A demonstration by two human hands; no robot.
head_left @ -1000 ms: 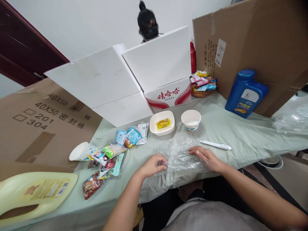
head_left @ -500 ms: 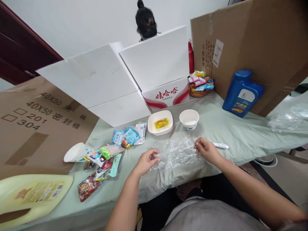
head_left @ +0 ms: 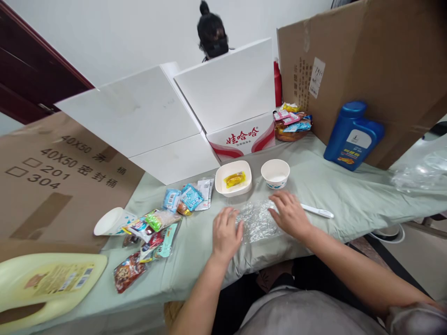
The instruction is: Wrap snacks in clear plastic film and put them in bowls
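Note:
A crinkled sheet of clear plastic film (head_left: 257, 222) lies on the cloth-covered table in front of me. My left hand (head_left: 226, 232) rests palm down at the film's left side, fingers spread. Over its right side lies my right hand (head_left: 289, 213), also flat with fingers apart. Just beyond the film stand a square white bowl (head_left: 220, 185) with a yellow packet (head_left: 235, 179) in it and a round paper bowl (head_left: 275, 173). A white-handled utensil (head_left: 318, 211) lies right of my right hand, its other end hidden behind it.
Snack packets (head_left: 153, 232) and a tipped paper cup (head_left: 113, 220) lie to the left, near a pale yellow jug (head_left: 52, 284). White boxes (head_left: 240, 135) form a back wall. A blue bottle (head_left: 352, 137) and packets in a basket (head_left: 291, 125) stand right. A person's head (head_left: 211, 35) shows behind.
Both hands have moved inward over the film. Their fingers, pinched at its edges before, are now spread and laid flat on it.

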